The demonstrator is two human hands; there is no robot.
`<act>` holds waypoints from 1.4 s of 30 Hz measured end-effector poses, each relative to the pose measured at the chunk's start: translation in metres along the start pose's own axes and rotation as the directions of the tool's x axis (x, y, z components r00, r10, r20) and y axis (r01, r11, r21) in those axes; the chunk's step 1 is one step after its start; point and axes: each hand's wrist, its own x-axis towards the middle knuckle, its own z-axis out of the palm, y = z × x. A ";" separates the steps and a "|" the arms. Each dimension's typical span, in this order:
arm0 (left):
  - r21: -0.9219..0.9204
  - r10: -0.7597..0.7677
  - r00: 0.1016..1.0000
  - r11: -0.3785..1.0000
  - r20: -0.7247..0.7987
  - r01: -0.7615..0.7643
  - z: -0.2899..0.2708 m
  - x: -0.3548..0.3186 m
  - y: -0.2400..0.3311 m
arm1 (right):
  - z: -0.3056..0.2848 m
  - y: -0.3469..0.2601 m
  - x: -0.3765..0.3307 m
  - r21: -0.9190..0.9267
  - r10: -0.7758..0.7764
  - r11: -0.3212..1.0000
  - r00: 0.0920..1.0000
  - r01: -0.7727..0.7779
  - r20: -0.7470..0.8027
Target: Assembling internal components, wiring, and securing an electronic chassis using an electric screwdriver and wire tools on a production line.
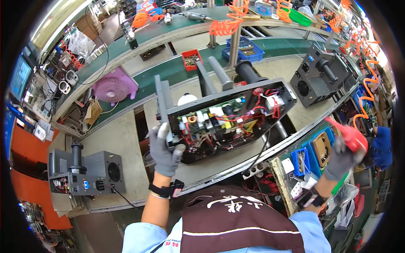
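Note:
An open dark-grey machine housing (202, 104) sits on the conveyor line in front of me, its circuit board (219, 118) and red and white wires exposed. At its left end is my left hand (165, 151) in a grey glove, thumb and fingers apart, close against the corner; whether it touches is hard to tell. Off to the right, over the side bench, my gloved right hand (344, 160) is closed around a red pistol-shaped tool (353, 137). The tool's thin tip points up and left, away from the housing. An orange coiled hose (368, 90) hangs just beyond it.
Similar grey machines stand left (90, 173) and far right (322, 76) on the line. Behind are a red parts bin (192, 60), blue bins (249, 50) and a pink fan (113, 88). Blue trays (300, 162) lie on the right bench; a power strip (254, 170) hangs at the near edge.

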 end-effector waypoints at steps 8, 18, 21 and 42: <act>0.063 -0.006 0.997 0.998 0.073 0.002 0.003 0.006 -0.001 | 0.189 0.134 0.018 -0.192 0.392 0.911 0.912 -0.366 0.123; 0.143 -0.033 0.990 0.990 0.139 0.013 0.001 0.005 0.000 | 0.244 0.163 0.032 -0.592 0.296 0.800 0.922 -0.095 0.251; 0.145 -0.048 0.988 0.989 0.146 0.026 -0.001 0.006 0.000 | 0.246 0.167 0.037 -0.521 0.352 0.834 0.901 -0.179 0.255; 0.113 -0.032 0.996 0.993 0.079 0.023 0.006 0.003 -0.001 | 0.238 0.179 0.036 -0.555 0.289 0.824 0.926 -0.112 0.242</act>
